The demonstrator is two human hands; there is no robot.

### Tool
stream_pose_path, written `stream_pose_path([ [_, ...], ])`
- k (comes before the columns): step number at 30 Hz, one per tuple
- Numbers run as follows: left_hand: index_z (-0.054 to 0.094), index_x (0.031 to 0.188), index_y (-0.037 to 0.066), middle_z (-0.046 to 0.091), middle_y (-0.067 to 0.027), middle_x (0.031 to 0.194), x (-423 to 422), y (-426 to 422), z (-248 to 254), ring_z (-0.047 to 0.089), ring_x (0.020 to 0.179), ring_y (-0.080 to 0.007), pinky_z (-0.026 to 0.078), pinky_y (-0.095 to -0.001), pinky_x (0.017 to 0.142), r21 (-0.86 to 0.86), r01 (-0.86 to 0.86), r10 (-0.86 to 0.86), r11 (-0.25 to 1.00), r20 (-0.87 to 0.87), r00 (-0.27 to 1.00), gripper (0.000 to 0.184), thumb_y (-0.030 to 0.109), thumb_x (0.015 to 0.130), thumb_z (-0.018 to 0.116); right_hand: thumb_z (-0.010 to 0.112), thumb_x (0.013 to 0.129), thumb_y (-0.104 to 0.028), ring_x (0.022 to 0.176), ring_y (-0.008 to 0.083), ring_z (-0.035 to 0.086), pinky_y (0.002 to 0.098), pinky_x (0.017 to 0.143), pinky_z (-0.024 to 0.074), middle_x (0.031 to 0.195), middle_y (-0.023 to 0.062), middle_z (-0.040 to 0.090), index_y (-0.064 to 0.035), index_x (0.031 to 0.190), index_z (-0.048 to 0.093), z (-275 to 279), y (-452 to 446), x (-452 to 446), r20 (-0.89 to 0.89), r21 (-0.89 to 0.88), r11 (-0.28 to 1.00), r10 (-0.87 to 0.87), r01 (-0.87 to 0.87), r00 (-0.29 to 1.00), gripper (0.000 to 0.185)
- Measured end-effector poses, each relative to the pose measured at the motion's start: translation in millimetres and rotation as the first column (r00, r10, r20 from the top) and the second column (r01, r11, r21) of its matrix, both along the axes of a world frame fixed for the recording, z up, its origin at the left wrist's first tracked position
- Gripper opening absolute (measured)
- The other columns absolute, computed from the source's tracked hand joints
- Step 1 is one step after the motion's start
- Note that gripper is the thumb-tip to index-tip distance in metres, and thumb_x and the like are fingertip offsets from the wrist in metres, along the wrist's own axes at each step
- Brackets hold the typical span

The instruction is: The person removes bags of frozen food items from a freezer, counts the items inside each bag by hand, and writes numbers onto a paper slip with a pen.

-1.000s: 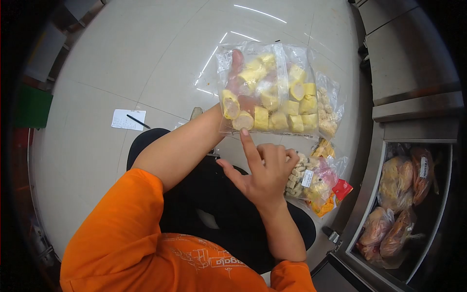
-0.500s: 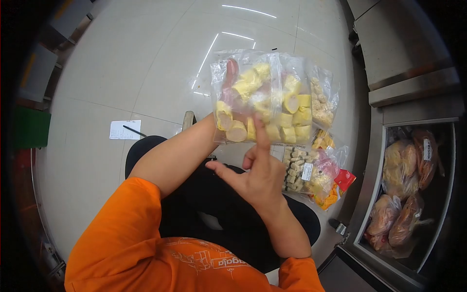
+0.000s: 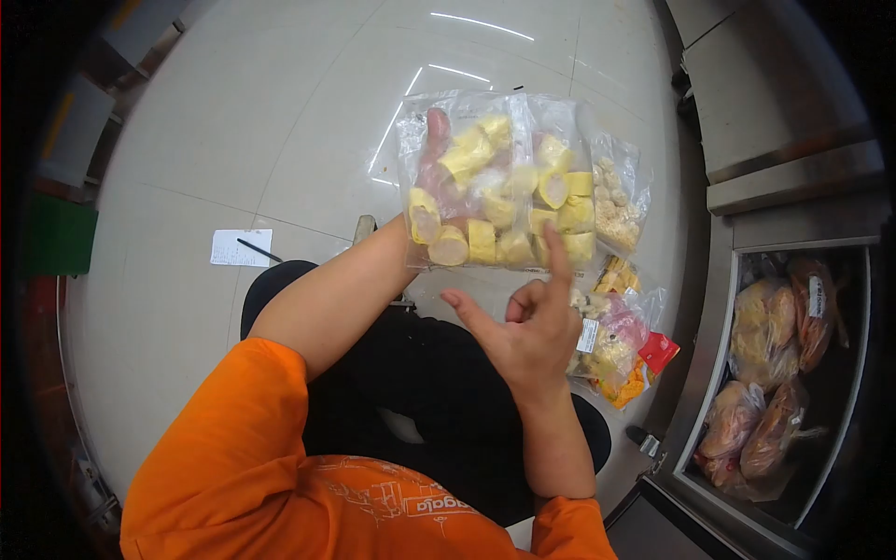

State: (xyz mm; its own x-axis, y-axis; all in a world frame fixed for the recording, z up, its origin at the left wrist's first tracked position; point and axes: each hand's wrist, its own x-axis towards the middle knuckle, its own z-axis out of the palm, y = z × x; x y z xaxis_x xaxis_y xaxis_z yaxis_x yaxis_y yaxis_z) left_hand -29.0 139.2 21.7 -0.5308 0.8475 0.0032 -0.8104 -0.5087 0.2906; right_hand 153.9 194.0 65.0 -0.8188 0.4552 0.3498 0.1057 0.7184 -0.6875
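Note:
A clear plastic bag [image 3: 551, 117] holds several chunky food pieces [image 3: 469, 159] with yellow skins and pale centres. My left hand [image 3: 438, 149] supports the bag from beneath; its thumb shows through the plastic, while most fingers are hidden behind the food. My right hand [image 3: 537, 336] holds nothing: the index finger is stretched out at the bag's lower right, over the yellow pieces, the thumb is spread, and the other fingers are curled. Whether the fingertip touches the plastic I cannot tell.
Beyond the bag lie packs of pale lumpy food [image 3: 616, 210] and a red-and-yellow packet [image 3: 656, 353]. At right, an open steel freezer compartment [image 3: 714, 345] contains several bagged meat-like items [image 3: 765, 327]. A written note [image 3: 231, 248] and dark pen [image 3: 257, 249] rest on the tiled floor.
My right hand has moved rightward, its index finger passing from the bag's middle to its lower right. The bag has shifted slightly left in my left hand.

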Motion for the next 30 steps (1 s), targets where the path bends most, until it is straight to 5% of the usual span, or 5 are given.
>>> stream_pose_path([
  [12,0.028,0.159,0.010,0.036,-0.0161,0.161,-5,-8,1,0.036,0.146,-0.0370,0.034,-0.0536,0.118,-0.007,0.068,-0.068,0.998,-0.027,0.997,0.104,0.087,0.089,0.031,0.095,0.065,-0.048,0.043,0.0100,0.039,0.0250,0.045,0.0350,0.050,-0.0029,0.038,-0.0036,0.134,0.060,-4,42,2,-0.012,0.173,0.971,-0.165,0.164,0.986,0.090],
  [19,0.038,0.155,0.010,0.042,-0.0164,0.156,3,-2,4,0.043,0.142,-0.0358,0.037,-0.0527,0.117,-0.114,0.094,-0.092,0.989,0.019,0.996,0.105,0.089,0.086,0.031,0.089,0.065,-0.063,0.095,0.0234,0.047,0.0342,0.081,0.0446,0.106,0.0105,0.045,-0.0089,0.137,0.060,-8,64,1,-0.191,0.250,0.959,-0.087,0.134,0.978,0.095],
  [25,0.030,0.159,0.014,0.032,-0.0161,0.163,-7,6,-32,0.035,0.147,-0.0372,0.031,-0.0510,0.121,0.312,0.258,-0.273,0.915,0.004,0.962,0.108,0.090,0.085,0.014,0.085,0.063,-0.071,0.114,0.0269,0.039,0.0398,0.092,0.0421,0.122,0.0117,0.035,-0.0169,0.136,0.064,-4,57,5,-0.143,0.310,0.947,-0.039,0.082,0.989,0.093],
  [27,0.027,0.161,0.015,0.029,-0.0160,0.165,-18,20,-39,0.032,0.149,-0.0377,0.028,-0.0504,0.123,0.745,0.438,-0.438,0.503,-0.217,0.872,0.109,0.091,0.085,0.008,0.086,0.063,-0.070,0.117,0.0272,0.037,0.0402,0.093,0.0403,0.124,0.0112,0.034,-0.0190,0.136,0.064,0,53,5,-0.043,0.365,0.930,-0.037,0.050,0.998,0.092],
  [30,0.031,0.159,0.013,0.034,-0.0159,0.162,-3,9,-28,0.036,0.147,-0.0369,0.031,-0.0511,0.121,0.189,0.238,-0.245,0.953,0.017,0.969,0.108,0.091,0.085,0.016,0.086,0.061,-0.071,0.121,0.0275,0.035,0.0407,0.094,0.0377,0.126,0.0111,0.034,-0.0202,0.135,0.065,-1,50,5,-0.043,0.362,0.930,-0.046,0.059,0.998,0.092],
])
